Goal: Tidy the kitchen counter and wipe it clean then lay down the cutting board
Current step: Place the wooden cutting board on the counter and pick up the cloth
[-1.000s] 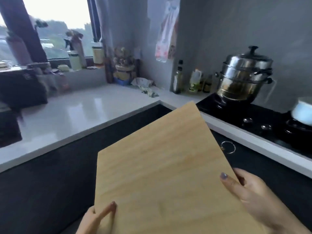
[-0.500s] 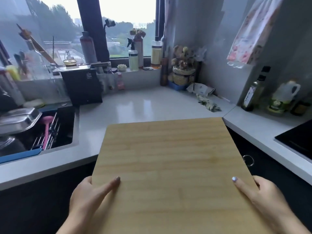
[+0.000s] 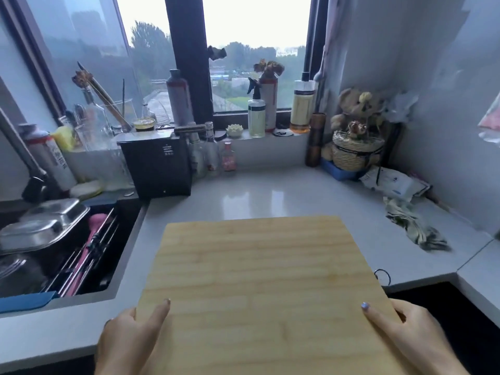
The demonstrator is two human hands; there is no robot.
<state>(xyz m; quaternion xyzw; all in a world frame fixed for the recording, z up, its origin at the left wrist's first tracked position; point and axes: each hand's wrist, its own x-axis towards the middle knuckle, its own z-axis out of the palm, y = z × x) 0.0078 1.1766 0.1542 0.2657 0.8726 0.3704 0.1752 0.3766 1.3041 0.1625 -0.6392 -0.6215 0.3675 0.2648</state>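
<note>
A large pale wooden cutting board (image 3: pixel 259 282) hangs in front of me, its far edge over the white counter (image 3: pixel 270 196). My left hand (image 3: pixel 127 339) grips the board's near left edge with the thumb laid on top. On the near right edge, my right hand (image 3: pixel 416 339) grips it the same way. The fingers under the board are hidden. A small metal ring (image 3: pixel 382 276) sticks out at the board's right side.
A crumpled rag (image 3: pixel 414 228) and a white packet (image 3: pixel 392 182) lie at the back right. A black box (image 3: pixel 157 166), bottles and a straw basket (image 3: pixel 354 152) line the back. The sink (image 3: pixel 62 247) with metal trays is at left.
My view swung left from the stove to the window corner. The board, held in both hands, came round square to the counter and moved forward over it.
</note>
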